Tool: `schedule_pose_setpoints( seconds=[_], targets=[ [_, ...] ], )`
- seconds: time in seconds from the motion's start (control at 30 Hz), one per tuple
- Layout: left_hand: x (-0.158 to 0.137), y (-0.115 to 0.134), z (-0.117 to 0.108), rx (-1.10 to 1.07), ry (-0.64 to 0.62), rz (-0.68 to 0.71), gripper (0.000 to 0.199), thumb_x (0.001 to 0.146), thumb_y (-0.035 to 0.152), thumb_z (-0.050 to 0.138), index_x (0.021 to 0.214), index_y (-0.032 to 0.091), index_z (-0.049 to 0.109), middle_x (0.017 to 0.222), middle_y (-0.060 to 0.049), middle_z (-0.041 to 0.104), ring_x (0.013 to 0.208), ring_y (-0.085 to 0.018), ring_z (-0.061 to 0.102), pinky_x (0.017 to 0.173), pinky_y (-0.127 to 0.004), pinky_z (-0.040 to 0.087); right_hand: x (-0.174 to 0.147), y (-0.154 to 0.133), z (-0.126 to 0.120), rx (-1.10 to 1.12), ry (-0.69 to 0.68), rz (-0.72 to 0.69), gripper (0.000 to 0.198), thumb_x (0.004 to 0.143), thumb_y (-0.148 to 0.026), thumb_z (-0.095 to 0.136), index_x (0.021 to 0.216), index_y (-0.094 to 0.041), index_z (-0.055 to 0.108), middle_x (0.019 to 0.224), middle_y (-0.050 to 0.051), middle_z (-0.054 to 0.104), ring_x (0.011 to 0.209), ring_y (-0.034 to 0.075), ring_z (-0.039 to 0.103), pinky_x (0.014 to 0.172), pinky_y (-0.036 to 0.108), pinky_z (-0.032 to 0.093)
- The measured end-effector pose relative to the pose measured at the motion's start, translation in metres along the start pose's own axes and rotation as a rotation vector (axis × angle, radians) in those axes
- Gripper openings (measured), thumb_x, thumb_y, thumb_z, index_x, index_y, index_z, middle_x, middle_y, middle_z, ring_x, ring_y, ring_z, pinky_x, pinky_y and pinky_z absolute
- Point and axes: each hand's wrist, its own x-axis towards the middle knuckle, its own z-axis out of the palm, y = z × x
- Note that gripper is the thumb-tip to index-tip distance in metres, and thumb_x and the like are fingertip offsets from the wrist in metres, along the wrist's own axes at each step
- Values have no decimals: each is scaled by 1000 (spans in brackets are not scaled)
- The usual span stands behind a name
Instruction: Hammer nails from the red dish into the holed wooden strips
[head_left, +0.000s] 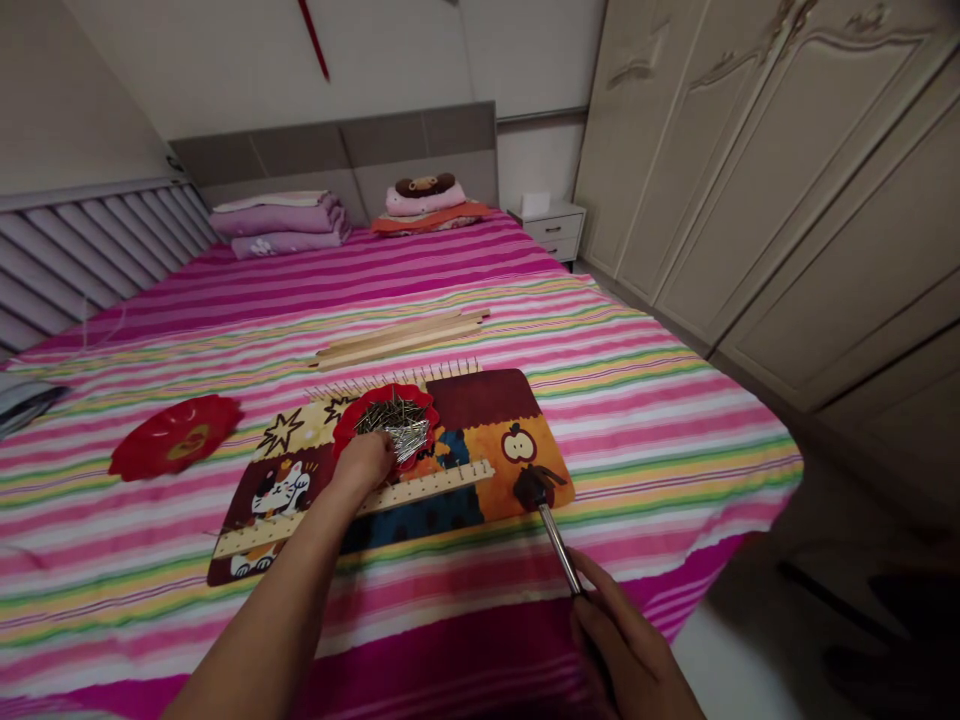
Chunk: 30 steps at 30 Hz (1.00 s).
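My left hand (366,462) reaches to the near side of a red scalloped dish (346,425) of nails. Its fingers are bent together at the silvery nails (409,438); what they pinch is hidden. Darker nails (390,412) fill the dish's far side. My right hand (626,635) is wrapped around the handle of a claw hammer (555,540), whose dark head rests on the patterned mat (495,400). Between my hands and the dish lies a drilled wooden strip (431,486), with nails standing at both ends. Behind the dish, another strip (450,372) bristles with upright nails.
Several plain wooden strips (405,338) lie beyond the mat on the striped bedsheet (645,400). To the left is a second red dish (169,440). Folded bedding (285,225) is at the headboard (420,140); wardrobes (720,130) line the right side.
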Motion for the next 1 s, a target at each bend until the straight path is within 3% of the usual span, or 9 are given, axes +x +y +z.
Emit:
schedule_pose_setpoints(
  seconds=[0.23, 0.33, 0.43, 0.5, 0.63, 0.8, 1.0],
  targets=[
    [-6, -11, -5, -86, 61, 33, 17, 74, 22, 46, 75, 18, 62, 73, -7, 68, 69, -17, 61, 62, -25, 41, 1, 2, -2, 39, -28, 62, 62, 82, -52, 50, 135, -20, 45, 35, -7, 43, 25, 11, 34, 30, 22, 30],
    [-12, -16, -7, -502, 137, 27, 12, 67, 29, 55, 70, 18, 59, 63, -2, 64, 61, -15, 58, 60, -25, 43, 2, 4, -3, 50, -23, 58, 60, 82, -50, 50, 135, -20, 46, 33, -8, 40, 25, 11, 34, 29, 22, 28],
    [-25, -15, -9, -1011, 105, -8, 35, 52, 39, 69, 77, 15, 62, 60, 0, 62, 57, -13, 56, 57, -26, 45, 1, 5, -3, 69, -26, 57, 61, 82, -49, 51, 135, -20, 45, 37, -6, 46, 26, 11, 35, 30, 22, 29],
    [-37, -9, -11, -1185, 53, -10, 48, 45, 44, 74, 80, 13, 63, 60, 0, 61, 55, -12, 54, 54, -25, 44, 1, 5, -3, 94, -41, 77, 63, 82, -49, 50, 137, -19, 43, 37, -7, 45, 27, 11, 34, 31, 22, 27],
    [-65, 9, -11, -1278, -28, 3, 48, 47, 45, 74, 82, 14, 63, 60, 2, 60, 56, -9, 53, 56, -23, 44, -1, 3, -3, 108, -41, 132, 64, 82, -49, 49, 138, -20, 39, 35, -11, 36, 30, 10, 29, 33, 19, 21],
    [-83, 24, 0, -1292, -198, 56, 40, 51, 43, 72, 78, 15, 63, 61, 1, 60, 57, -10, 55, 58, -24, 45, -2, 1, -4, 110, -40, 125, 65, 82, -49, 47, 138, -18, 37, 33, -11, 36, 30, 10, 29, 33, 20, 19],
    [-78, 36, 30, -1331, -99, -21, 35, 52, 44, 70, 68, 15, 60, 63, 0, 62, 59, -12, 59, 59, -26, 48, -3, 0, 0, 104, -18, 105, 63, 81, -47, 47, 136, -16, 39, 33, -12, 35, 29, 9, 27, 33, 19, 19]
  ],
)
